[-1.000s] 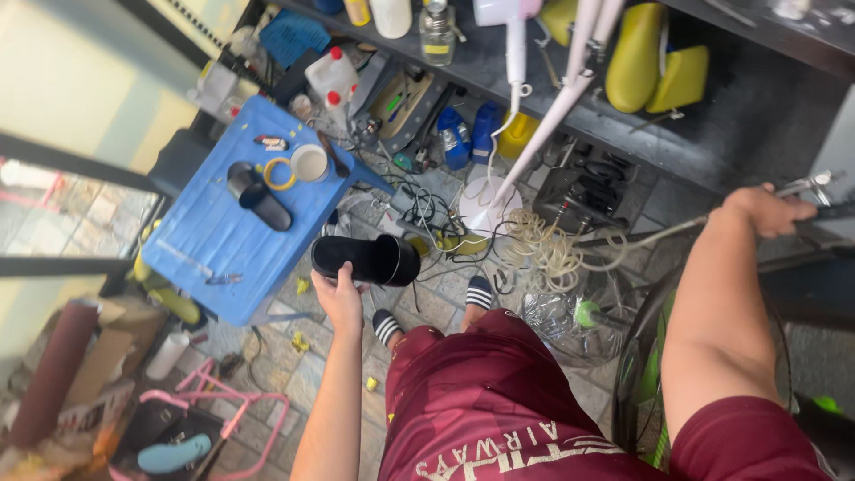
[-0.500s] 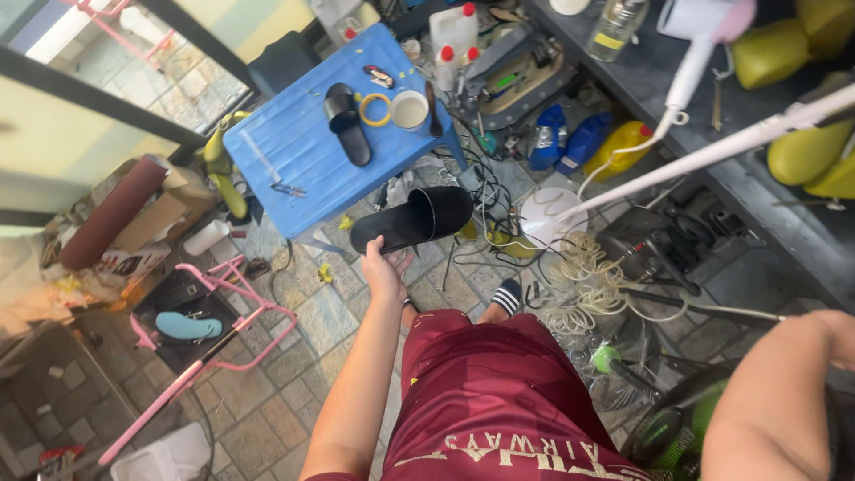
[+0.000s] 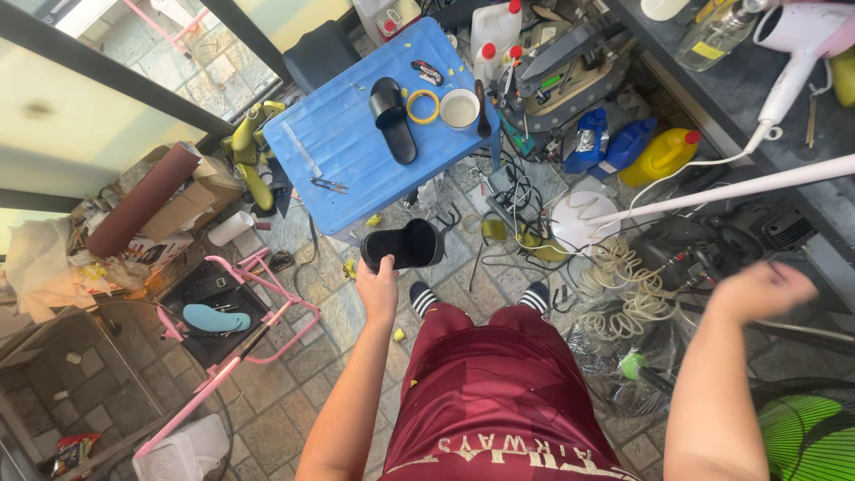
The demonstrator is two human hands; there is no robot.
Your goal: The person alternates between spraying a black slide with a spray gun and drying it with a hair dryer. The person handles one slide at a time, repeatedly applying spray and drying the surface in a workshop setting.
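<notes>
The blue tabletop [image 3: 356, 151] stands slanted on the tiled floor [image 3: 294, 374], ahead of the seated person's knees. On it lie a black slipper [image 3: 392, 118], a yellow tape ring [image 3: 423, 106] just beside the slipper, a white cup [image 3: 460, 109] next to the ring, and small scissors [image 3: 330, 185] near the near edge. To the left of the person stands a pink metal frame [image 3: 258, 312] over a dark tray with a light blue insole [image 3: 216, 318] in it. To the right, a coil of pale hose [image 3: 623, 285] lies on the floor, with a yellow jug [image 3: 657, 156] and blue bottles [image 3: 606, 142] beyond it.

The left hand [image 3: 378, 287] holds a second black slipper [image 3: 401, 247] out in front of the knees, just below the near edge of the tabletop and clear of it; the fingers are pinching its near end. The right hand [image 3: 759, 289] is raised at the right, blurred, touching nothing; I cannot tell whether its fingers are spread or curled.
</notes>
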